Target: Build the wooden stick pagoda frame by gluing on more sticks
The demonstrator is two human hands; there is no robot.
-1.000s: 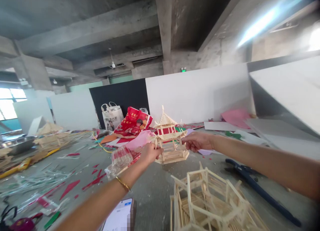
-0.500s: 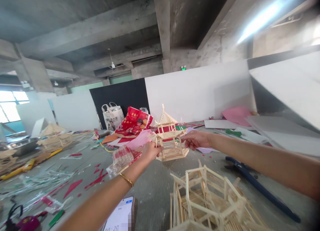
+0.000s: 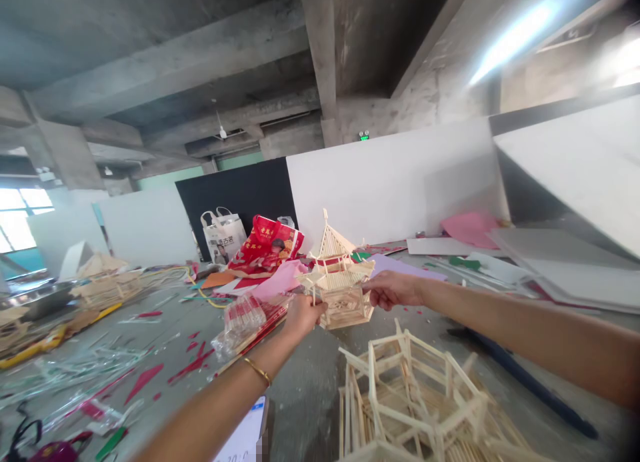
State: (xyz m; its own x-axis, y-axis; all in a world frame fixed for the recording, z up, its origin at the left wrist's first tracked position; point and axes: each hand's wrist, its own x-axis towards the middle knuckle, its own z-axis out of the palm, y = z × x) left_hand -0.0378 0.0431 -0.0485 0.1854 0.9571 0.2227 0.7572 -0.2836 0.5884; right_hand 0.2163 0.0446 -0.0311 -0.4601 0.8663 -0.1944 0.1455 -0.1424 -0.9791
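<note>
Both hands hold a small two-tiered pavilion model (image 3: pixel 345 279) built of pale wooden sticks, with a pointed roof on top. My left hand (image 3: pixel 303 315) has its thumb and fingers closed on the lower left side, near a post. On the opposite side, my right hand (image 3: pixel 394 289) pinches the model around a right-hand post; its fingertips are partly hidden. The model seems raised off the table and tilted a little. Nearer to me sits a larger, roofless stick frame (image 3: pixel 373 377), cut off by the bottom edge of the view.
Dark-handled cutters (image 3: pixel 533 377) lie under my right forearm. A phone (image 3: pixel 240 437) is beside my left forearm. Clear plastic packaging (image 3: pixel 239 325), a red bag (image 3: pixel 267 245), a white tote bag (image 3: pixel 223 237) and coloured paper scraps surround the work. Another stick model (image 3: pixel 107 282) stands far left.
The model has tipped, so its roofs and base look different from before. Both hands have shifted slightly lower with it and keep their hold. The camera view has moved slightly.
</note>
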